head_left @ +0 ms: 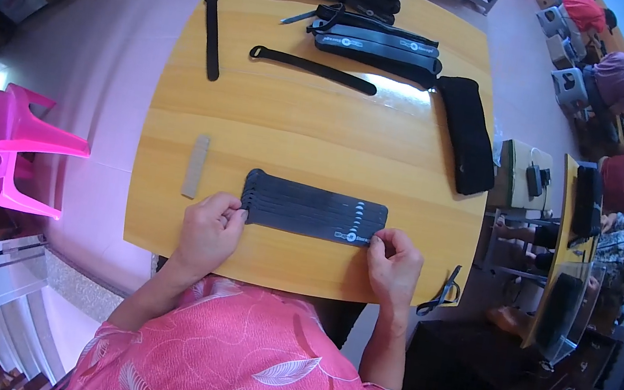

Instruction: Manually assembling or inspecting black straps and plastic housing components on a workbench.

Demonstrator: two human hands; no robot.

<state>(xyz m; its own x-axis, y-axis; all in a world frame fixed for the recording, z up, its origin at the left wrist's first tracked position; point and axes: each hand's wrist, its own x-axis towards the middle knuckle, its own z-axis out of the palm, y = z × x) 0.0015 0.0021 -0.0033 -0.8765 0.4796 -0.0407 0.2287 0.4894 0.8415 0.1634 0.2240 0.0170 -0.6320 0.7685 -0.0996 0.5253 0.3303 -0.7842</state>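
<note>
2 hands pinch overlapping dark straps.

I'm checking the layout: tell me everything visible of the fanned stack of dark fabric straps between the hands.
The fanned stack of dark grey, fabric-looking straps lies left to right near the front edge of the yellow wood-grained table. The straps overlap in steps; the nearest carries whitish print near its right end, with pale marks repeating above. The left hand pinches the near left corner, the right hand the near right corner.

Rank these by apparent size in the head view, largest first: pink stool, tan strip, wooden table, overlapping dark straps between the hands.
1. Wooden table
2. Pink stool
3. Overlapping dark straps, taken together
4. Tan strip
</note>
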